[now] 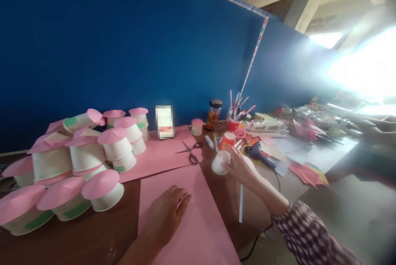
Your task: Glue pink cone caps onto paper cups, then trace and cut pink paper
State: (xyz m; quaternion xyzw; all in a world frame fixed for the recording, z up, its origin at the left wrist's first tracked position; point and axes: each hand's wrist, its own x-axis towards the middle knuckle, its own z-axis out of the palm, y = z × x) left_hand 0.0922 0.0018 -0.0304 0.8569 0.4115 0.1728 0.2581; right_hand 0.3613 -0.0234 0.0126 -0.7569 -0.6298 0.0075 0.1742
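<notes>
My left hand (168,213) rests on a pink sheet of paper (188,232) at the front of the table; its fingers are loosely bent, with a gap to the thumb and nothing seen in them. My right hand (243,166) grips a small white paper cup (220,162) by its side, the cup tilted with its mouth toward the hand. Just behind that cup stands a red paper cup (228,139). Black-handled scissors (193,151) lie with blades apart on a second pink sheet (161,153).
Several white cups with pink cone tops (105,191) are stacked at left. A glue gun (261,153) and its cable lie right of my hand. Behind are a dark-lidded jar (213,116), a pen holder (234,124), and a blue wall (123,42). Paper scraps (309,174) cover the right side.
</notes>
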